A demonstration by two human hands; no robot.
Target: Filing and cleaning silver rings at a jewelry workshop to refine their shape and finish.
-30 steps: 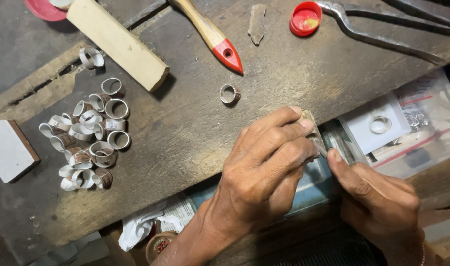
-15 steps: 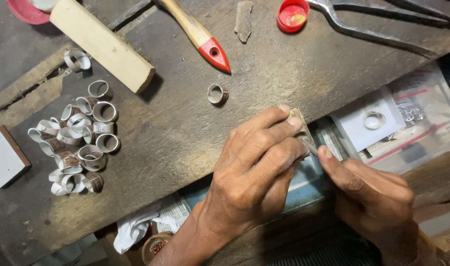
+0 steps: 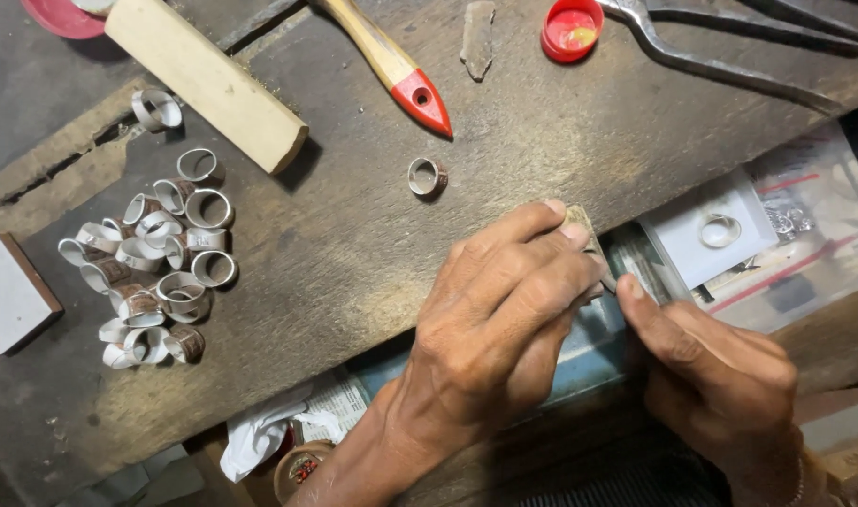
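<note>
Small flat workpiece, long axis pointing away, pinched in left hand; right hand grips a slim tool.

The left hand is reaching in from the lower middle, back facing up, its fingers lying together and curling down at the tips, pinching closed. The right hand is coming in from the lower right, forefinger stretched toward the left fingertips, almost meeting them, the other fingers folding under. Both wrists are staying low.
</note>
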